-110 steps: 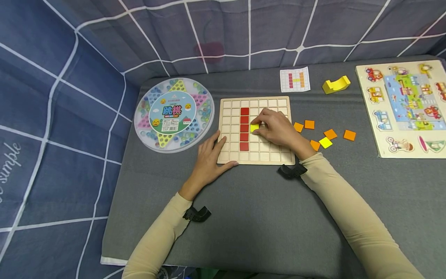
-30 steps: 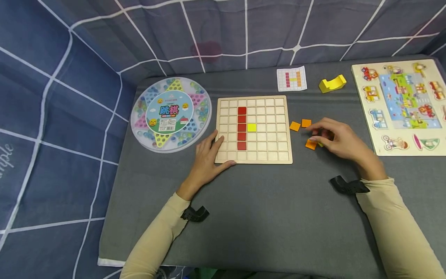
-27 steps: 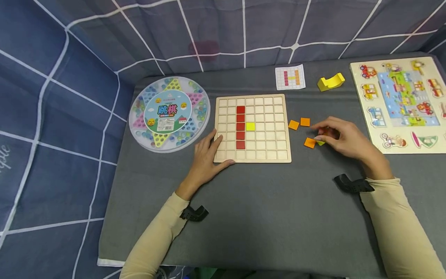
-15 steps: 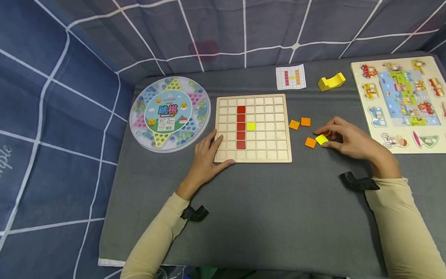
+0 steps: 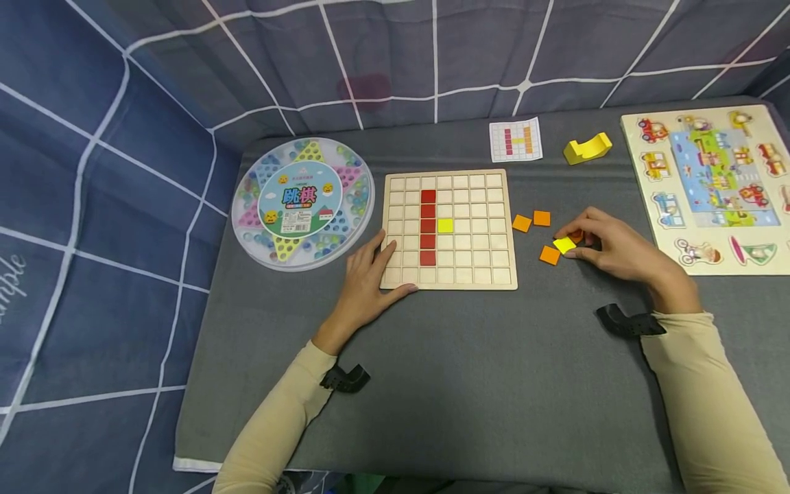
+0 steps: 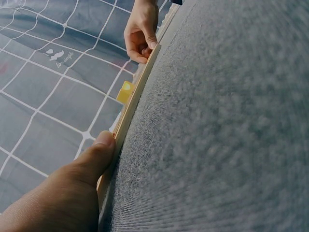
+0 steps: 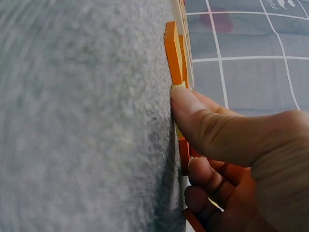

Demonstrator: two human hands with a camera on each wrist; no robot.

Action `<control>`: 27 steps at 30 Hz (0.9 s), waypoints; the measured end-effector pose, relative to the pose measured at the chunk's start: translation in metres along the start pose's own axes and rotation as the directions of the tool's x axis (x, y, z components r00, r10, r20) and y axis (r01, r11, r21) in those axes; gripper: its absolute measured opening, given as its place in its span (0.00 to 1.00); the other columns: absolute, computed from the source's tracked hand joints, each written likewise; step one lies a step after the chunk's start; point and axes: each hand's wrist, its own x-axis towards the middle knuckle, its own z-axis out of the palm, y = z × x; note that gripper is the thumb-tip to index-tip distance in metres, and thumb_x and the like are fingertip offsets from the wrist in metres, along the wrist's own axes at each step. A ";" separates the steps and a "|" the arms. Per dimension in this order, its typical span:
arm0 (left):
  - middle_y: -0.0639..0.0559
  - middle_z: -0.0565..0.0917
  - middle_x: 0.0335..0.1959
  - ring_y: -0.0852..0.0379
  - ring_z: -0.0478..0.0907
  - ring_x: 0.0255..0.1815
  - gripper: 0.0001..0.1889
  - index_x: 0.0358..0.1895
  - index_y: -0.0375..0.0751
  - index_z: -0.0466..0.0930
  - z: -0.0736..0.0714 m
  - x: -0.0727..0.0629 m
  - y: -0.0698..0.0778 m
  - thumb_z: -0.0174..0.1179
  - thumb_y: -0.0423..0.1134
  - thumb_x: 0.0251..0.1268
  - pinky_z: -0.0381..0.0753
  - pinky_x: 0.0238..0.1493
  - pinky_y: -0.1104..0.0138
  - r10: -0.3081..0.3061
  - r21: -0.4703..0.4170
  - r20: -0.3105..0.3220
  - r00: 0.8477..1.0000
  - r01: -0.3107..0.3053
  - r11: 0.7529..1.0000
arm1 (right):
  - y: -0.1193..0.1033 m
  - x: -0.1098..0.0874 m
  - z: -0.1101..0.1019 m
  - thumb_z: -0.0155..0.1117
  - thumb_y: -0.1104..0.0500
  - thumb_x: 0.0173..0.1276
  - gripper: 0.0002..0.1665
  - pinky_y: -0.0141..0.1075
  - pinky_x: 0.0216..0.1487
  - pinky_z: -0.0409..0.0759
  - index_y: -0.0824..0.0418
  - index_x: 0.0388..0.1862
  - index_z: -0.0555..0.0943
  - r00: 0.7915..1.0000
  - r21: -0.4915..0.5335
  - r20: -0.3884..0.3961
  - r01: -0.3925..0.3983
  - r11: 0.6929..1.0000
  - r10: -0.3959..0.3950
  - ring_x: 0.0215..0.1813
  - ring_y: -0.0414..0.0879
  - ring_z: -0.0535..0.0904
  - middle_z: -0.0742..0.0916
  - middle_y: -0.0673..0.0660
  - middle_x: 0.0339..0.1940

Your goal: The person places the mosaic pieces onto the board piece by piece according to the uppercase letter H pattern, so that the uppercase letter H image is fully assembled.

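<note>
The wooden grid board [image 5: 472, 259] lies on the grey cloth, with a column of red square tiles [image 5: 428, 226] and one yellow tile [image 5: 446, 226] set in its cells. My left hand [image 5: 372, 280] rests at the board's lower left corner, fingers along the left side and thumb [image 6: 99, 152] along the near edge. Right of the board, my right hand [image 5: 620, 245] pinches a second yellow tile [image 5: 564, 245] between thumb and finger. Around it lie loose orange tiles [image 5: 549, 255], one of them partly hidden under the hand.
A pattern card [image 5: 516, 140] and a yellow curved block [image 5: 588, 149] lie behind the board. At left sits a round Chinese checkers box [image 5: 302, 261]. A picture puzzle board [image 5: 663, 257] lies at far right.
My right hand has let go of the first yellow tile on the board and moved right to the loose tiles, where it now pinches the other yellow one. My left hand stays put.
</note>
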 end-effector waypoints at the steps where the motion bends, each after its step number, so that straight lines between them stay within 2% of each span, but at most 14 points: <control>1: 0.38 0.57 0.77 0.39 0.59 0.73 0.49 0.74 0.38 0.62 0.000 0.000 0.000 0.50 0.73 0.59 0.57 0.66 0.43 -0.002 0.001 0.001 1.000 0.002 1.000 | 0.000 0.000 0.000 0.73 0.72 0.56 0.20 0.28 0.34 0.63 0.61 0.48 0.85 1.000 0.000 -0.004 0.003 1.000 -0.003 0.34 0.38 0.65 0.77 0.52 0.36; 5: 0.38 0.57 0.77 0.39 0.59 0.73 0.49 0.74 0.38 0.62 0.000 0.000 0.000 0.52 0.73 0.59 0.57 0.66 0.43 -0.008 -0.002 0.005 1.000 0.008 1.000 | 0.002 0.002 0.002 0.74 0.72 0.55 0.19 0.28 0.34 0.62 0.61 0.47 0.86 0.999 -0.009 -0.022 0.023 1.000 -0.023 0.34 0.37 0.65 0.77 0.51 0.36; 13: 0.39 0.56 0.77 0.38 0.58 0.73 0.51 0.74 0.39 0.63 0.000 0.000 0.000 0.46 0.76 0.58 0.57 0.66 0.43 -0.009 -0.006 0.003 1.000 0.009 1.000 | 0.001 0.003 0.004 0.75 0.71 0.54 0.19 0.27 0.35 0.62 0.59 0.45 0.87 0.997 -0.012 -0.066 0.041 0.999 -0.041 0.34 0.37 0.67 0.78 0.50 0.35; 16: 0.38 0.57 0.77 0.38 0.58 0.73 0.50 0.73 0.38 0.63 0.000 -0.001 0.000 0.48 0.75 0.58 0.57 0.66 0.43 -0.005 -0.013 0.001 1.000 0.005 1.000 | 0.000 0.003 0.005 0.75 0.72 0.53 0.19 0.26 0.34 0.63 0.59 0.45 0.87 0.996 -0.010 -0.078 0.046 0.999 -0.046 0.34 0.37 0.67 0.78 0.50 0.34; 23: 0.37 0.57 0.76 0.38 0.58 0.73 0.48 0.73 0.37 0.63 0.000 -0.001 0.001 0.58 0.69 0.58 0.57 0.66 0.42 0.008 -0.022 -0.013 1.000 -0.008 1.000 | -0.004 0.003 0.003 0.75 0.71 0.54 0.19 0.28 0.34 0.63 0.59 0.45 0.87 0.995 0.012 -0.093 0.043 0.999 -0.042 0.34 0.36 0.67 0.77 0.50 0.33; 27: 0.38 0.57 0.76 0.38 0.59 0.73 0.49 0.73 0.38 0.63 0.000 -0.001 0.001 0.54 0.72 0.59 0.57 0.66 0.43 0.006 -0.008 -0.008 1.000 -0.006 1.000 | -0.005 0.003 0.003 0.75 0.72 0.53 0.19 0.27 0.34 0.62 0.59 0.45 0.87 0.994 0.016 -0.099 0.041 0.999 -0.039 0.33 0.35 0.66 0.77 0.50 0.33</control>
